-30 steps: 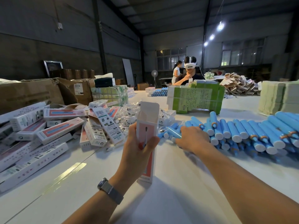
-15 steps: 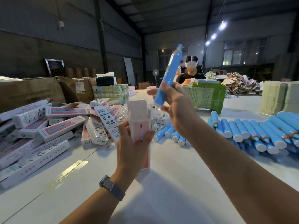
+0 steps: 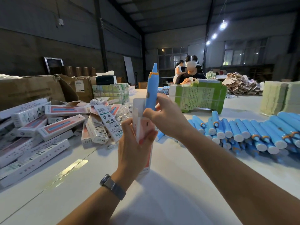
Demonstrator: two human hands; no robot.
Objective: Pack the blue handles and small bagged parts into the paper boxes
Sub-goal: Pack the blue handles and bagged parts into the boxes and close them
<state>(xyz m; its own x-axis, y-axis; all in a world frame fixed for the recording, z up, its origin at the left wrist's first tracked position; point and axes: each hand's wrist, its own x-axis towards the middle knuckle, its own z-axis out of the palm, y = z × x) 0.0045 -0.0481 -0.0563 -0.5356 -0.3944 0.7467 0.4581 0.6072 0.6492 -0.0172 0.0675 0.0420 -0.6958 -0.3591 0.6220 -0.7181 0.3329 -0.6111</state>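
Observation:
My left hand (image 3: 134, 142) holds a white and pink paper box (image 3: 142, 127) upright on the table, its top flap open. My right hand (image 3: 165, 116) grips a blue handle (image 3: 151, 90) that stands nearly upright, its lower end at or just inside the box's open top. A large pile of blue handles (image 3: 246, 130) lies on the table to the right. Filled and loose paper boxes (image 3: 53, 124) are heaped on the left. Clear bagged parts (image 3: 124, 111) lie behind the box, partly hidden by it.
A white table (image 3: 162, 184) spreads under my arms. Brown cartons (image 3: 37, 90) stand at the back left, a green bundle of flat boxes (image 3: 199, 96) behind centre, pale stacks (image 3: 280, 98) at right. A person (image 3: 190, 73) sits across the table.
My right hand picked a blue handle from the pile, lifted it high and has brought it down to the open top of the box, which my left hand kept upright.

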